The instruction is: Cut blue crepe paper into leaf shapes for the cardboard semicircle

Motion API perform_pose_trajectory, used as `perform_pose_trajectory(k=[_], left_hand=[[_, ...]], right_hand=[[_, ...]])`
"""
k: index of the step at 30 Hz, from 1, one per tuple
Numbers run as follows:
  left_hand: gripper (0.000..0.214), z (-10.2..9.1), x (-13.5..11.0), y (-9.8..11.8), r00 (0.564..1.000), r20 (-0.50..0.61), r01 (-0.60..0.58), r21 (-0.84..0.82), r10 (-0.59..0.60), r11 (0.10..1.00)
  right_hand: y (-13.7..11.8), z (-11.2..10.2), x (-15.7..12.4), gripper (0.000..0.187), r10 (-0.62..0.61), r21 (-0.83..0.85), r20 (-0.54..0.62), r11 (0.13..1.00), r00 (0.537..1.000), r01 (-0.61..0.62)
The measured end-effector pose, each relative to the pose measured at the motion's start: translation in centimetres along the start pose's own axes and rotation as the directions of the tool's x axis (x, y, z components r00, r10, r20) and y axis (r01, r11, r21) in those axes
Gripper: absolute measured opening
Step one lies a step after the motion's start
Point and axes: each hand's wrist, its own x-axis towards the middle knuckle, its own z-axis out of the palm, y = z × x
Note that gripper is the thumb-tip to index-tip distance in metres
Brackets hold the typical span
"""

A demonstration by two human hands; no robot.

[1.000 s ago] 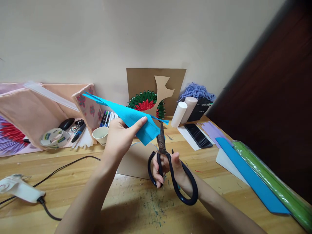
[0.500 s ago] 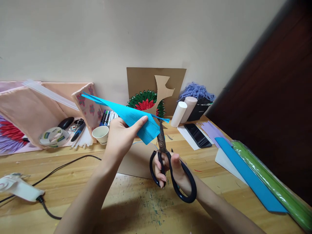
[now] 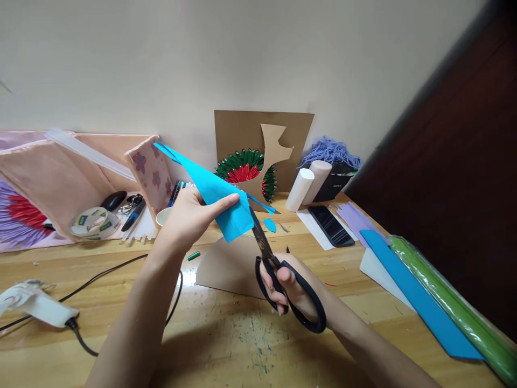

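Blue paper (image 3: pixel 218 196), tilted steeper than half a second ago, is pinched in the left hand (image 3: pixel 188 215) above the bench (image 3: pixel 218 345), long axis rising leftward, narrow tip toward the back edge, scissors (image 3: pixel 263 242) held in the right hand (image 3: pixel 294 285).

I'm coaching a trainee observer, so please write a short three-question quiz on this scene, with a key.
1. The right hand holds: A) a marker, B) scissors, C) tape.
2. True or false: the cut cardboard piece partly hides the red-and-green rosette.
3. Fill in: the left hand holds paper coloured ____.

Key: 1 B; 2 true; 3 blue.
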Motion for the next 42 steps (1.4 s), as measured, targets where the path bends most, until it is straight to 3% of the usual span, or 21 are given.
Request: perform_pose_trajectory(k=[5, 14, 22, 31, 42], left_hand=[[0.028, -0.9, 0.2, -0.1, 0.998, 0.056, 0.0, 0.078, -0.004, 0.997], [0.025, -0.7, 0.3, -0.2, 0.989, 0.133, 0.051, 0.132, -0.069, 0.99], [0.021, -0.3, 0.2, 0.1, 0.99, 0.114, 0.067, 0.176, -0.088, 0.982], [0.022, -0.8, 0.5, -0.1, 0.982, 0.14, 0.099, 0.184, -0.126, 0.978], [0.031, -0.6, 0.6, -0.5, 0.954, 0.283, 0.072, 0.111, -0.101, 0.991]], right_hand=[[-0.5, -0.2, -0.2, 0.07, 0.039, 0.017, 0.029, 0.999, 0.999, -0.039], [0.9, -0.9, 0.1, 0.074, -0.088, -0.024, 0.191, 0.995, 0.978, 0.094], [1.6, -1.2, 0.4, 0.073, -0.076, -0.088, 0.139, 0.992, 0.987, 0.089], [0.3, -0.6, 0.5, 0.07, 0.002, -0.09, 0.015, 0.996, 1.0, 0.0], [0.9, -1.1, 0.7, 0.071, -0.016, -0.113, -0.022, 0.993, 1.0, 0.014]])
